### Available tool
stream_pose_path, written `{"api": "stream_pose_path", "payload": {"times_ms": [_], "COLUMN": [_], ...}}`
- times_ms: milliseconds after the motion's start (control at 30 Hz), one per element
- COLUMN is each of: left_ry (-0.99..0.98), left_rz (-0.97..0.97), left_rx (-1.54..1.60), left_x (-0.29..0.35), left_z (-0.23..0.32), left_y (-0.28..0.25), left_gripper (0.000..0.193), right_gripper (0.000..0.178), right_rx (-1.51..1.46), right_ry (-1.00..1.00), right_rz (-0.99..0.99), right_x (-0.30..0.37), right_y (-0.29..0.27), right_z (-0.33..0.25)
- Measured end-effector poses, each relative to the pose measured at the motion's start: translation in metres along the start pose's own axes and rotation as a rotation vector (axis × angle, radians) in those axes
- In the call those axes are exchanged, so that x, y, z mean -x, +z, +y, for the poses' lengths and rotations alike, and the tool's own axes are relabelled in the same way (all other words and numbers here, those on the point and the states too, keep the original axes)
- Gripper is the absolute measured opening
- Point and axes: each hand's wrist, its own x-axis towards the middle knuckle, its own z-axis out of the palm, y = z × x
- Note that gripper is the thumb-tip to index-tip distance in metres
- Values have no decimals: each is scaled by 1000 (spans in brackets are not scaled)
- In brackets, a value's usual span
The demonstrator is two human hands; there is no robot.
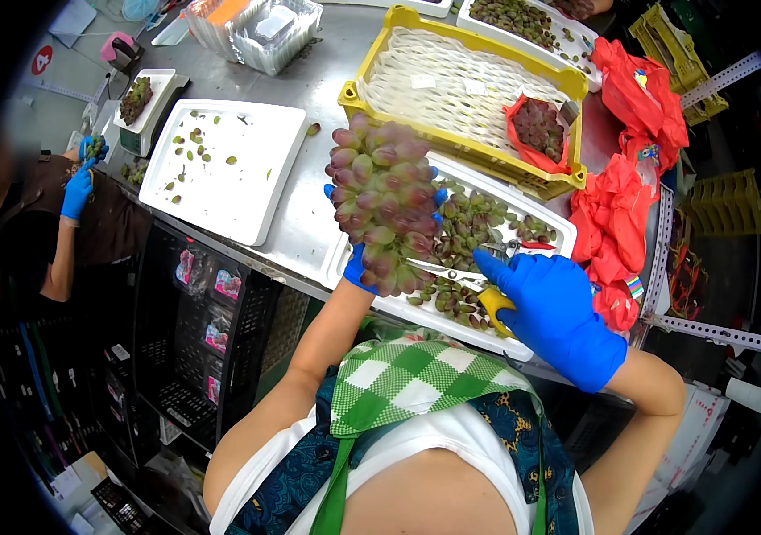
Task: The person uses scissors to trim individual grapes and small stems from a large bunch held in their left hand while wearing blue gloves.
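A large bunch of purple-green grapes is held up over the steel table by my left hand, in a blue glove. The bunch hides most of that hand; fingertips show on both sides of it. My right hand, also gloved in blue, grips yellow-handled scissors. Their metal blades point left and reach the lower right side of the bunch. Below lies a white tray with many loose grapes. A red-handled tool rests among them, partly hidden.
Beyond the tray stands a yellow crate lined with white foam netting, holding a red bag of grapes. Red bags lie at right. Leftward are another white tray, a scale bearing grapes and a co-worker's gloved hand.
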Motion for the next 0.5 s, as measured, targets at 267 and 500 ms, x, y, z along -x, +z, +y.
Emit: {"api": "stream_pose_path", "payload": {"times_ms": [267, 500], "left_ry": [16, 91], "left_rz": [411, 284], "left_rx": [-1248, 548], "left_x": [-6, 3], "left_z": [13, 1], "left_y": [22, 13], "left_gripper": [43, 47], "right_gripper": [57, 49], "right_rx": [-565, -1510], "right_ry": [118, 191], "right_rz": [99, 592], "right_x": [-3, -47], "right_y": [30, 88], "right_z": [-1, -15]}}
